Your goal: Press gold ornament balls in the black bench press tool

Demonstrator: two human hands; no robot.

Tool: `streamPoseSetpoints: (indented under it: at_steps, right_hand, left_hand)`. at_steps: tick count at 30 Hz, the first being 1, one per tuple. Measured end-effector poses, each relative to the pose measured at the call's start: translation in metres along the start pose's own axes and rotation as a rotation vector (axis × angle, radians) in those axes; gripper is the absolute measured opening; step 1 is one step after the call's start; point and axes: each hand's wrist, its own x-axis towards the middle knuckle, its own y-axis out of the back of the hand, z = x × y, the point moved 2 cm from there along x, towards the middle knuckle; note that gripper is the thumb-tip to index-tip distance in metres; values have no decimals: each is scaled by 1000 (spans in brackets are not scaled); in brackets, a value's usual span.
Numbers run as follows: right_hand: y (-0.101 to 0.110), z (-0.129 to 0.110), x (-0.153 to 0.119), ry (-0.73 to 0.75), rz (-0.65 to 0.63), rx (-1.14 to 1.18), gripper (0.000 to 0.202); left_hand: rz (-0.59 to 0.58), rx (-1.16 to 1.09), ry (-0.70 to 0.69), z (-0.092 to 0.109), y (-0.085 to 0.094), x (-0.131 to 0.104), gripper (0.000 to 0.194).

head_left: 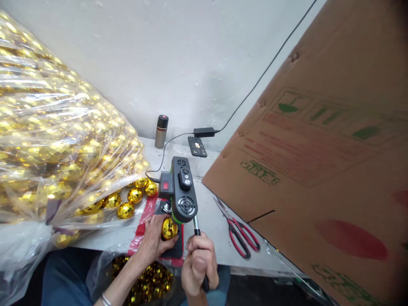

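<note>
A shiny gold mirror ball (169, 228) sits between the thumb and fingers of my left hand (156, 239), beneath the near end of a black device with round vents (185, 191). My right hand (200, 264) is wrapped round the black handle of a tool (196, 227) whose metal shaft points up toward the device. Under the ball lies a black pad (176, 250) on red plastic (137, 239). Several loose gold balls (125, 210) rest to the left of the device, by the mouth of a big clear bag (63, 140) full of gold balls.
Red-handled scissors (242, 236) lie right of my hands, beside a large cardboard box (306, 170). Behind the device are a bottle (161, 131), a phone (197, 146) and a power adapter (204, 132) with its cable. A bag of gold pieces (149, 280) is at my lap.
</note>
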Motion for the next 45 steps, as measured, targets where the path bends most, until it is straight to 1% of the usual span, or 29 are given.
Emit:
streamPoseSetpoints:
  at_steps: [6, 14, 18, 21, 24, 26, 29, 31, 33, 35, 36, 38, 39, 40, 41, 43, 44, 45]
  right_hand:
    - [-1, 3, -1, 6, 11, 1, 36]
    - [-4, 4, -1, 49, 61, 2, 33]
    - [-5, 7, -1, 56, 57, -14, 34]
    - [-4, 12, -4, 72, 41, -30, 36]
    - [-5, 16, -10, 102, 4, -41, 37]
    - [-6, 17, -11, 118, 7, -38, 38]
    - [-7, 7, 0, 117, 42, -15, 40]
    - [-6, -7, 20, 83, 48, 3, 38]
    - [-2, -23, 45, 18, 29, 9, 33]
    - [0, -36, 66, -69, -46, 6, 33]
    - [2, -41, 72, -73, -64, 12, 33]
    - [3, -44, 75, -68, -67, 28, 34]
    - [3, -44, 71, -57, -53, 41, 34]
    - [2, -42, 66, -48, -36, 54, 34]
    - [2, -39, 60, -46, -22, 65, 34]
    - [1, -34, 49, -44, -5, 76, 34]
    - [0, -32, 45, -40, -6, 75, 34]
    - [0, -31, 43, -36, -12, 69, 34]
  left_hand:
    - [17, -4, -27, -2, -2, 1, 38]
    - [3, -17, 16, 1, 0, 4, 42]
    - [7, -35, 11, 1, 0, 6, 47]
    - [19, -36, -1, -1, -2, 5, 47]
    - [52, -25, -20, -4, -5, 4, 48]
    - [68, -12, -33, -5, -7, 5, 49]
    - [65, -1, -25, -2, -6, 9, 48]
    - [49, -6, -12, 3, -5, 8, 48]
    - [37, -17, -16, 6, -2, 0, 49]
    - [24, -13, -54, 6, 3, -16, 55]
    - [17, -2, -89, 4, 7, -26, 62]
    - [20, 38, -162, -2, 19, -43, 77]
    - [42, 64, -190, -5, 28, -48, 80]
    - [88, 95, -204, -7, 39, -48, 76]
    - [148, 135, -203, -9, 51, -44, 65]
    - [288, 246, -158, -11, 75, -20, 41]
    - [311, 327, -107, -12, 84, -4, 37]
    - [283, 427, -27, -14, 91, 15, 36]
